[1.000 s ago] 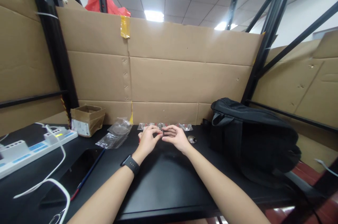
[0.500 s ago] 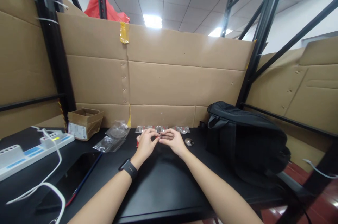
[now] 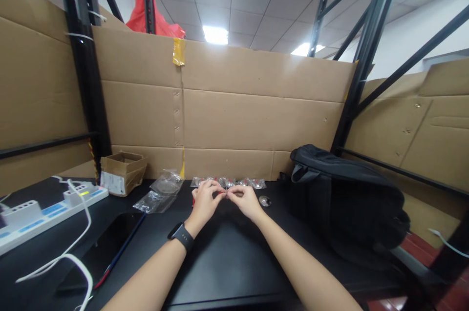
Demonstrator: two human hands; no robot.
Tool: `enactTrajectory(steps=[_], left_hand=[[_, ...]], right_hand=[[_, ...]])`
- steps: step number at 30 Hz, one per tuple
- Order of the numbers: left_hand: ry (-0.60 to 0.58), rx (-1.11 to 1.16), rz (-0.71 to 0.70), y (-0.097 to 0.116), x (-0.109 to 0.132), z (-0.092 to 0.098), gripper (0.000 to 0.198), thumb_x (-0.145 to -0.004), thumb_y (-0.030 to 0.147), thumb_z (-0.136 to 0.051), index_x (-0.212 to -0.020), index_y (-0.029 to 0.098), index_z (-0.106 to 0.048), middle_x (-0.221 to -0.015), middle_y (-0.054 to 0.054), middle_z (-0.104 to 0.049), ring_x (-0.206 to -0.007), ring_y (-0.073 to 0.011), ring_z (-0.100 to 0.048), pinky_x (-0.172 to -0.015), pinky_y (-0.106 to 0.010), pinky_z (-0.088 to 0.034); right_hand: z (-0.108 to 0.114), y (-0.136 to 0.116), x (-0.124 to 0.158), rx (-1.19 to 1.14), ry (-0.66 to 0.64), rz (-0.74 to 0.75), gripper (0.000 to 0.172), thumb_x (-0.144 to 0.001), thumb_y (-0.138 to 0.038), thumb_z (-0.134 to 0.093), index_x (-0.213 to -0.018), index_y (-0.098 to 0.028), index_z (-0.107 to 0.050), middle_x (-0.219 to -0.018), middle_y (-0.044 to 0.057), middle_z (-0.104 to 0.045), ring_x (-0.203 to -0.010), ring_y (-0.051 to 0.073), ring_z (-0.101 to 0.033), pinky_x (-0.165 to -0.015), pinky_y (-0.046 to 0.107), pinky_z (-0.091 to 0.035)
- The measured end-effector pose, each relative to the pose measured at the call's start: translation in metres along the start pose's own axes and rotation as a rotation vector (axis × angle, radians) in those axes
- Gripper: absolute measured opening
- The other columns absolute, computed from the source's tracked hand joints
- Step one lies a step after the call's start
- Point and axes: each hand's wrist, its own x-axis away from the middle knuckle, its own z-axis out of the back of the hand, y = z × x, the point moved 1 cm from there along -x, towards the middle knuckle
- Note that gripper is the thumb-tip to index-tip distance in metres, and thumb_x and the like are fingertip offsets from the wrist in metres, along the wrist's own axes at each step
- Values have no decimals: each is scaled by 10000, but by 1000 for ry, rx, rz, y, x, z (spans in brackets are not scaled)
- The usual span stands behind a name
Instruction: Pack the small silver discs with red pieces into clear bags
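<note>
My left hand (image 3: 206, 202) and my right hand (image 3: 248, 200) meet above the black table (image 3: 227, 262). Both are closed in a pinch, fingertip to fingertip, on a small thin thing I cannot make out. Something red peeks out on the far side of my left hand, mostly hidden by it. Behind the fingers lies a row of small clear packets (image 3: 255, 183) with red bits inside. A small round shiny piece (image 3: 264, 201) rests on the table just right of my right hand.
Clear plastic bags (image 3: 158, 194) and a small cardboard box (image 3: 124, 174) sit to the left. Nearer are a white power strip (image 3: 51, 211) with cables and a dark flat device (image 3: 106, 247). A black backpack (image 3: 344, 198) stands at right. Cardboard walls (image 3: 234, 115) enclose the back.
The view has shifted slightly. My right hand's fingers have drawn into a tighter pinch against my left fingertips, having been more spread before. The surrounding things stay in place.
</note>
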Motion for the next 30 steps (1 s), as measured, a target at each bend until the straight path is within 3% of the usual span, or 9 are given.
enactTrajectory(steps=[5, 10, 16, 22, 27, 30], left_hand=[[-41, -41, -73, 1, 0, 0, 106, -884, 278, -645, -876, 305, -747, -1094, -22, -687, -1157, -267, -520, -936, -437, -344], [-109, 28, -78, 1, -2, 2, 310, -1001, 281, -394, -1151, 326, -661, -1226, -26, -659, -1190, -239, -528, -964, -436, -363], [-309, -5, -134, 0, 5, 1, 270, -879, 415, -592, -1100, 323, -717, -1210, -51, -680, -1202, -298, -511, -961, -439, -387], [-459, -8, -183, -4, 14, -8, 302, -852, 494, -628, -1099, 347, -720, -1223, -43, -675, -1200, -319, -494, -956, -448, -390], [-455, -42, -212, -5, 12, -9, 300, -889, 503, -585, -1139, 386, -699, -1234, -26, -669, -1210, -299, -490, -994, -455, -364], [-338, -116, -130, -20, 3, 1, 287, -955, 405, -489, -1173, 375, -674, -1240, -33, -670, -1205, -289, -506, -990, -469, -359]], right_hand=[[4, -4, -1, 277, 18, 119, 90, -773, -178, -661, -719, -175, -733, -845, 59, -726, -816, 195, -680, -730, 288, -528], [9, 0, -1, 425, -26, 141, 92, -702, -102, -680, -665, -180, -712, -909, 36, -667, -839, 167, -645, -780, 275, -504], [14, 1, 1, 534, -134, 223, 73, -678, -126, -740, -664, -185, -700, -974, 38, -613, -908, 183, -620, -863, 311, -475], [21, -8, 2, 551, -171, 224, 122, -614, -92, -760, -628, -179, -677, -1024, 38, -605, -942, 191, -621, -864, 304, -465], [30, -6, 0, 561, -190, 205, 106, -623, -98, -758, -627, -177, -688, -997, 36, -626, -900, 183, -627, -856, 301, -462], [36, -2, -2, 577, -236, 190, 83, -654, -112, -749, -647, -174, -695, -1011, 45, -640, -902, 181, -630, -860, 298, -461]])
